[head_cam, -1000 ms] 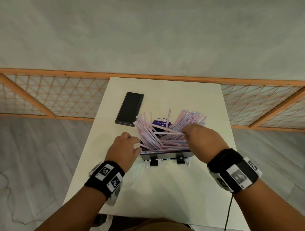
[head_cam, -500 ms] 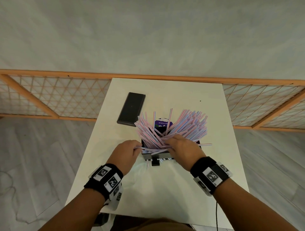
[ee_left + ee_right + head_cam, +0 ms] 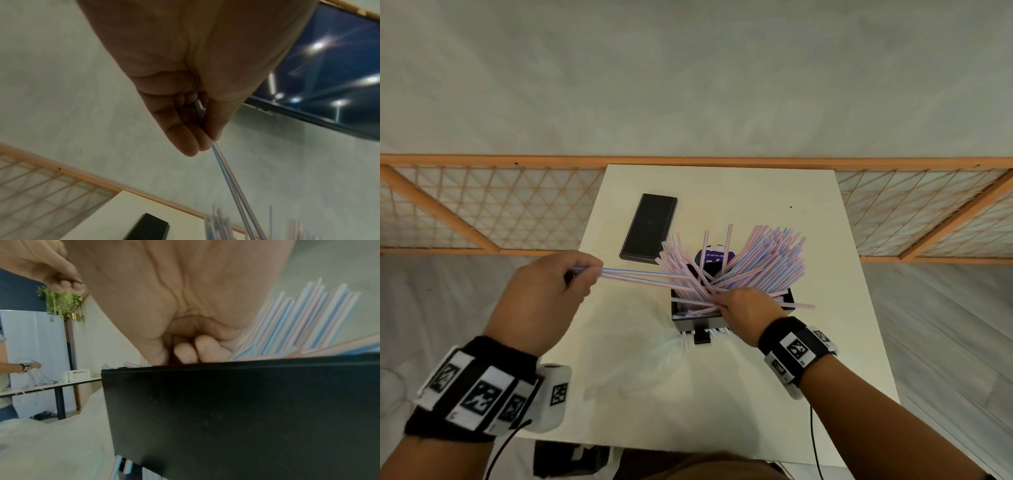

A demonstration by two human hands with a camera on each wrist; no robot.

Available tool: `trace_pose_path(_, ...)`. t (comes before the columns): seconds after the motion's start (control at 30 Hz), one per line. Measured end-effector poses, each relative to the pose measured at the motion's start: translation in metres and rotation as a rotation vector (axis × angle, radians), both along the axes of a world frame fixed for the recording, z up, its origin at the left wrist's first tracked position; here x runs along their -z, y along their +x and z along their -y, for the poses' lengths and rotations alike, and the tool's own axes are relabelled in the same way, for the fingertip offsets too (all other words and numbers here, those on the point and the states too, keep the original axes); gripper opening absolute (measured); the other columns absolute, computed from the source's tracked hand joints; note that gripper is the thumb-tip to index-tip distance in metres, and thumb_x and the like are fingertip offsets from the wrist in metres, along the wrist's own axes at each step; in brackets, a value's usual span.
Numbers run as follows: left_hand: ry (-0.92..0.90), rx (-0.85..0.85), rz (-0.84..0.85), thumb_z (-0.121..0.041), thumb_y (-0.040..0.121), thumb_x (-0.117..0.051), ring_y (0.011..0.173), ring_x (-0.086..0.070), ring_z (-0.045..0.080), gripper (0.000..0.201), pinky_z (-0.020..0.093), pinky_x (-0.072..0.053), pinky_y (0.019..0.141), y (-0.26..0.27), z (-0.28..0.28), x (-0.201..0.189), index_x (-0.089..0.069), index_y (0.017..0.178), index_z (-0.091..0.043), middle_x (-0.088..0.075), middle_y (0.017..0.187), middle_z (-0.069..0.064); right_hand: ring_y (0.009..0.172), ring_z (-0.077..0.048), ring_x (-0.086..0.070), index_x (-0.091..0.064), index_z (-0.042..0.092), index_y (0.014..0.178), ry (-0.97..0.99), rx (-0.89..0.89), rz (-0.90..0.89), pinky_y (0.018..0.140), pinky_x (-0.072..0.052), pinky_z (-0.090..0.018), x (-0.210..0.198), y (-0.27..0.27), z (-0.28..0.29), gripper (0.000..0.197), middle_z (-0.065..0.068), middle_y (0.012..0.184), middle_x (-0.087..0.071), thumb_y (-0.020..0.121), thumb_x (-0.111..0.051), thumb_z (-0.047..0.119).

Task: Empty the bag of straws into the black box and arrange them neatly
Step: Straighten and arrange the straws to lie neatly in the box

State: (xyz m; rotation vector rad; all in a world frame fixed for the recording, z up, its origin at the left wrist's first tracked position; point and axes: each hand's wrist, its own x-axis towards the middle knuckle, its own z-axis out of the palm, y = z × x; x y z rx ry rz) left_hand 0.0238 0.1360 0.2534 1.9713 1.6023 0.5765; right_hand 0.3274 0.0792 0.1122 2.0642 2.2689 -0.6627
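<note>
The black box [image 3: 698, 320] stands mid-table, its dark wall [image 3: 246, 418] filling the right wrist view. Pink-and-blue striped straws [image 3: 763, 260] stick out of it in a loose fan, several crossing. My left hand [image 3: 577, 277] is raised left of the box and pinches a few straws [image 3: 637, 274] by one end; their other ends reach into the pile. The pinch [image 3: 205, 142] shows between thumb and fingers. My right hand [image 3: 722, 301] is over the box's front rim, with its curled fingers [image 3: 185, 352] closed among straws lying crosswise there.
A flat black lid [image 3: 649, 228] lies on the white table [image 3: 842, 342] behind and left of the box. The clear, crumpled bag [image 3: 640, 370] lies in front of the box. A purple label [image 3: 710, 257] shows among the straws. A wooden lattice rail [image 3: 482, 212] runs behind the table.
My left hand has risen up and leftward from the box's left corner, drawing a few straws out sideways. The right hand stays at the box's front among the straws.
</note>
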Motion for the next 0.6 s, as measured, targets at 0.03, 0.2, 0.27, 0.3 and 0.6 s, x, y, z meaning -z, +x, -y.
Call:
trace_pose_path(0.03,-0.022,-0.010,0.054,-0.030,0.096,-0.067,0.076,-0.071,0.011,0.008,0.043,-0.060,0.082,0.000,0.000,-0.001,-0.074,0.100,-0.032,-0.073,0.081,-0.011,0.095,-0.030,-0.067,-0.063,0.028,0.132,-0.005,-0.004,-0.036,0.080,-0.057,-0.043,-0.003,-0.002,0.001,0.036,-0.005,0.109,-0.073,0.104,-0.041,0.023)
trace_pose_path(0.2,-0.095,0.051,0.152,-0.025,0.096,-0.068,0.069,-0.068,0.009,0.008,0.038,-0.059,0.075,0.025,0.003,0.022,-0.073,0.095,-0.031,-0.072,0.081,-0.013,0.077,-0.025,-0.062,-0.070,0.021,0.108,0.141,0.180,-0.209,0.070,-0.050,-0.035,-0.020,0.008,0.020,0.025,-0.002,0.089,-0.071,0.102,-0.045,0.022)
trace_pose_path(0.27,-0.109,0.077,0.168,-0.025,0.095,-0.068,0.069,-0.067,0.009,0.007,0.035,-0.056,0.074,0.039,0.006,0.040,-0.074,0.096,-0.029,-0.072,0.081,-0.012,0.080,-0.021,-0.064,-0.071,0.022,0.103,0.307,0.317,-0.200,0.070,-0.052,-0.034,-0.030,0.021,0.034,0.021,0.003,0.093,-0.071,0.098,-0.051,0.021)
trace_pose_path(0.3,-0.121,0.087,0.177,-0.025,0.095,-0.068,0.069,-0.066,0.008,0.007,0.032,-0.054,0.073,0.046,0.007,0.050,-0.074,0.096,-0.029,-0.072,0.081,-0.012,0.081,-0.021,-0.065,-0.071,0.022,0.103,0.390,0.389,-0.198,0.070,-0.053,-0.034,-0.035,0.029,0.041,0.018,0.003,0.097,-0.070,0.096,-0.054,0.020)
trace_pose_path(0.6,-0.167,0.236,-0.034,-0.030,0.099,-0.062,0.091,-0.060,0.008,0.015,0.024,-0.043,0.081,0.100,0.003,0.126,-0.073,0.107,-0.024,-0.065,0.101,-0.010,0.094,-0.031,-0.068,-0.054,0.024,0.133,0.008,0.550,-0.048,0.077,-0.055,-0.038,-0.016,0.080,0.063,0.039,-0.009,0.112,-0.065,0.098,-0.060,0.041)
